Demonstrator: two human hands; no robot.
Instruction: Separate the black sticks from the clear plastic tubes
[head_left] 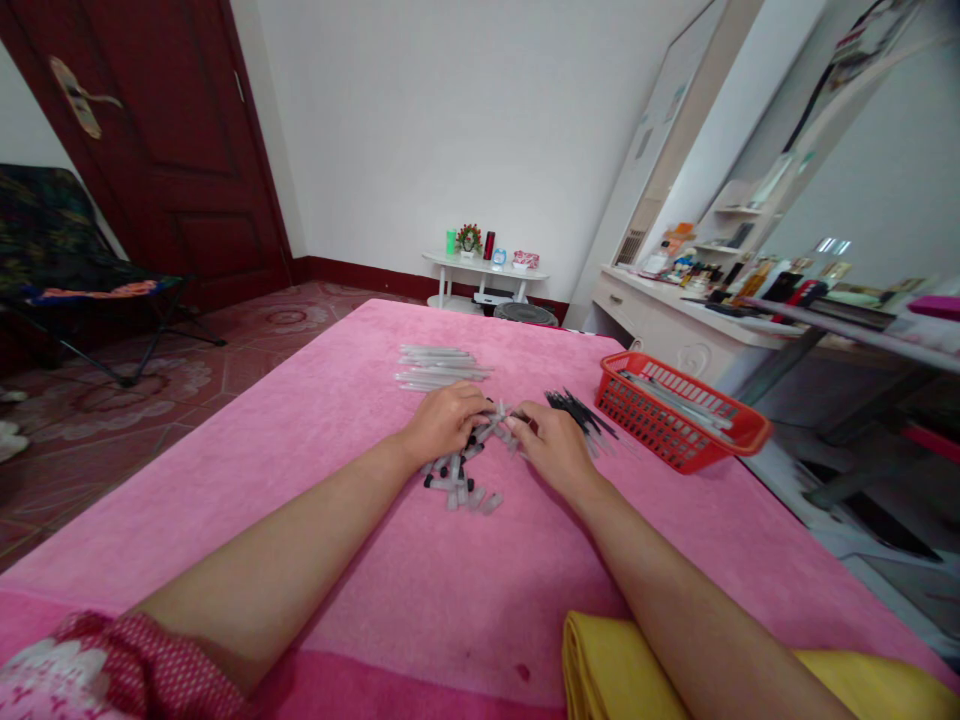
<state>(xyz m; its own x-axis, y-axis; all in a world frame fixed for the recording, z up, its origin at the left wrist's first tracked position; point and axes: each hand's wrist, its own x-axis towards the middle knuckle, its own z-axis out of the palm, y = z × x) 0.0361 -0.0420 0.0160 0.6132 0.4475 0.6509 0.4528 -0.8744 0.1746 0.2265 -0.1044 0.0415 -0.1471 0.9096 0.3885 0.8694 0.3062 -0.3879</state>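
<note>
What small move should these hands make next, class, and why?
Perhaps separate one of the small clear pieces: they lie jumbled with black pieces, and the left hand and right hand are close together at the far side of this pile.

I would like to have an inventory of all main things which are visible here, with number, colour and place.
small pieces: many, clear and black, piled around the fingers
tubes: several, clear grey, beyond the left hand
thin sticks: several, black and pale, between right hand and basket
basket: one, orange-red, right side of the cover
pink cover: one, pink, under the work
folded cloth: one, yellow, near edge, right
door: one, dark red, left
chair: one, dark patterned, left
low table: one, white, by the far wall
dressing table: one, whitish, right
sleeve: one, red-pink patterned, left arm
left hand, right hand: two, bare, at the pile; grip blurred
</note>
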